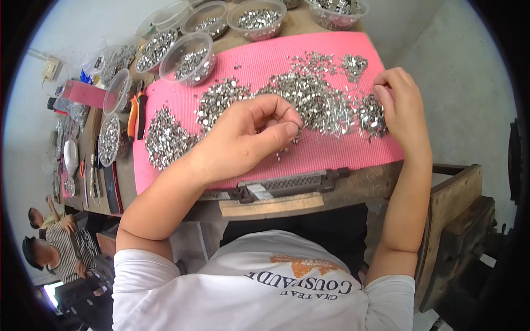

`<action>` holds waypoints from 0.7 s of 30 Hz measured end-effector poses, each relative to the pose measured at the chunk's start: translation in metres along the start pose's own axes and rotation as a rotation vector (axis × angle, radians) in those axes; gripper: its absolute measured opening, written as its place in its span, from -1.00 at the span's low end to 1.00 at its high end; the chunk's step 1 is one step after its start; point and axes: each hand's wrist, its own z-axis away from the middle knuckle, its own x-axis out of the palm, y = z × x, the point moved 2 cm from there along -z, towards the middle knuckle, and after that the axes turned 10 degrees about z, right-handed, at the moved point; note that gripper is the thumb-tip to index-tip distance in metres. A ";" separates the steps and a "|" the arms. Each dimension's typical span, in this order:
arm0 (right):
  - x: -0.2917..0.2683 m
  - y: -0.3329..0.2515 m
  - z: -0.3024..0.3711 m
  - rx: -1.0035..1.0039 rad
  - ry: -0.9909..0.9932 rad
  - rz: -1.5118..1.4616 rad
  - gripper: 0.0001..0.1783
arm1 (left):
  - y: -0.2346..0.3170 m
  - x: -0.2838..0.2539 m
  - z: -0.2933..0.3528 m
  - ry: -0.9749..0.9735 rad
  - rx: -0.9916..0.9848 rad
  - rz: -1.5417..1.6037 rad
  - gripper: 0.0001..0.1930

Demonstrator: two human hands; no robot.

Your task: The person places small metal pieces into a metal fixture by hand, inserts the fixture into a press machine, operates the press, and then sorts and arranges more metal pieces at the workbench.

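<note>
My left hand is closed above the near side of a pink ridged mat. Its thumb and forefinger are pressed together, and whatever may be between them is too small to make out. Over the mat's right edge, my right hand has its fingers curled against the thumb, beside a pile of round shiny metal pieces. What it may pinch is hidden. Small silvery metal pieces lie heaped across the middle of the mat. A separate heap of flat metal pieces sits at the left.
Clear plastic bowls of metal pieces line the far side. Orange-handled pliers lie left of the mat. A dark metal bar runs along the table's near edge. An open wooden drawer is at the right; two people sit far left.
</note>
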 end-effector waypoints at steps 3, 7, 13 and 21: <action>-0.020 -0.034 0.041 0.200 0.046 -0.663 -0.95 | 0.001 0.009 0.026 0.114 0.140 -0.448 -0.90; -0.023 -0.062 0.094 0.307 0.091 -0.828 -0.95 | -0.022 0.021 0.045 0.088 0.308 -0.615 -0.90; -0.012 -0.067 0.115 0.435 0.092 -0.981 -0.94 | -0.039 0.037 0.058 0.128 0.370 -0.734 -0.89; -0.003 -0.099 0.125 0.132 0.128 -0.614 -0.94 | -0.055 0.045 0.059 0.239 0.457 -0.880 -0.86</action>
